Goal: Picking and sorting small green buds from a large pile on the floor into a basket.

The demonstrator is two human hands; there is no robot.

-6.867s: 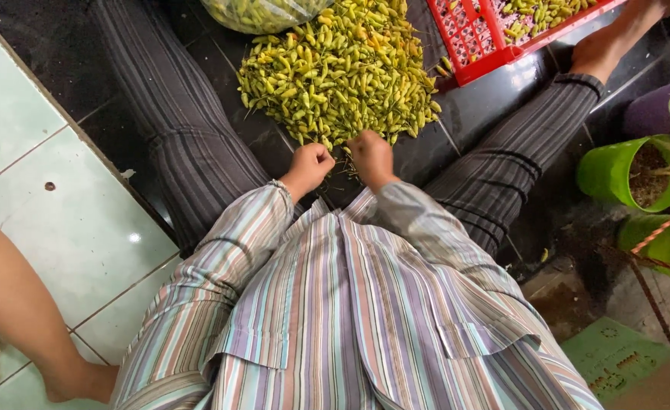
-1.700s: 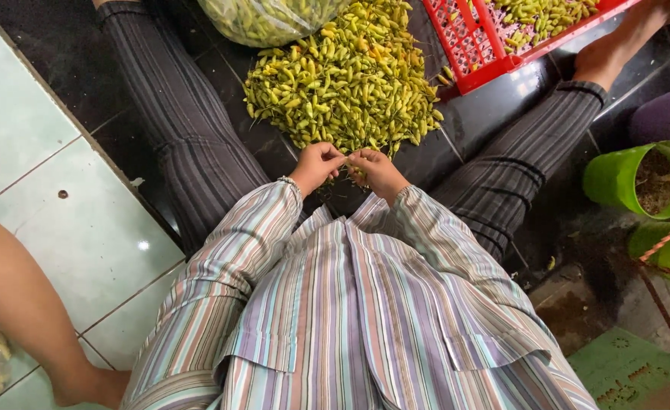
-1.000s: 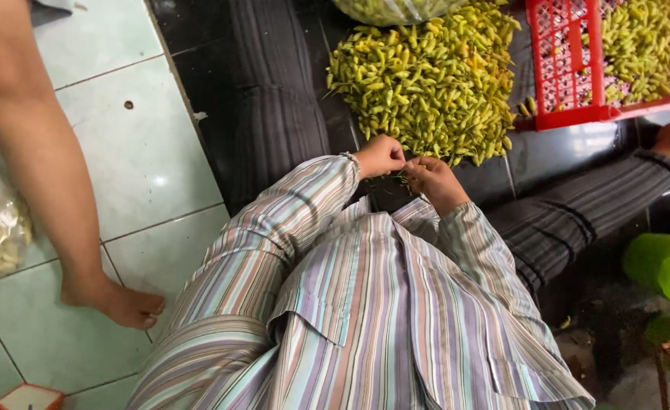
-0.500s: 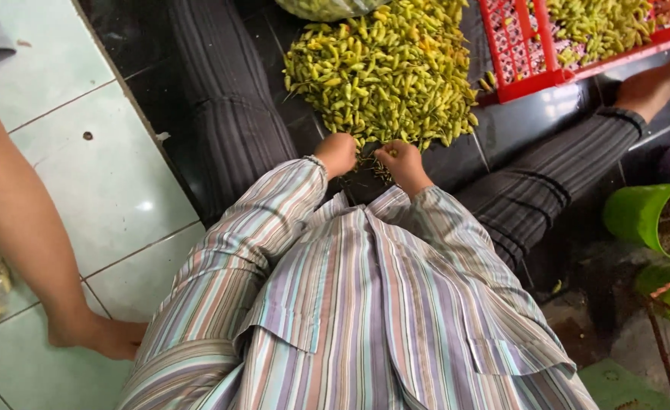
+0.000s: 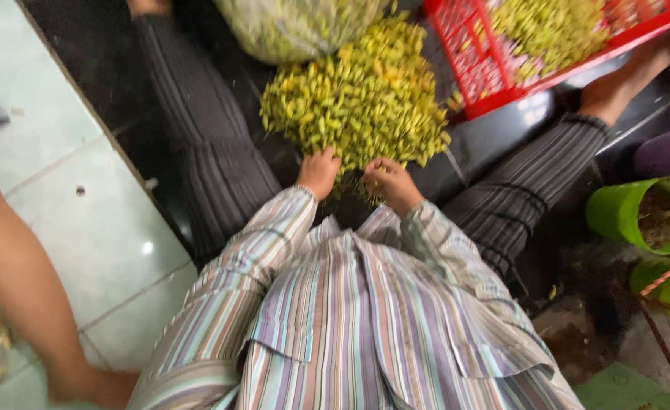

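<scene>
Head view looks straight down a striped shirt (image 5: 365,326) to a heap of small yellow-green chillies (image 5: 357,99), and that heap is the landmark for everything else. Nearest the camera, at the heap's near edge, both hands work close together. The left hand (image 5: 318,171) is curled, fingers tucked into the near fringe of chillies; whether it pinches one pod cannot be told through the blur. The right hand (image 5: 390,182), just beside it, is likewise curled with fingertips among loose pods at the edge, and its grip is equally unclear. The heap lies on a dark floor (image 5: 494,144) between the person's outstretched legs in dark striped trousers (image 5: 213,167).

Judging by the posture, the step in hand looks like picking or sorting single chillies off the near edge, pod by pod. A next move would call for a fine pinch on one pod and somewhere to put it.

Beyond the heap, touching its far side, sits a clear bag (image 5: 297,26) of more chillies. Right of the heap and farther off, a red plastic crate (image 5: 487,76) holds another batch. Far right stand green pots (image 5: 638,220). Left of the heap, on pale tiles (image 5: 84,220), another person's bare leg (image 5: 23,296) stands well apart.
</scene>
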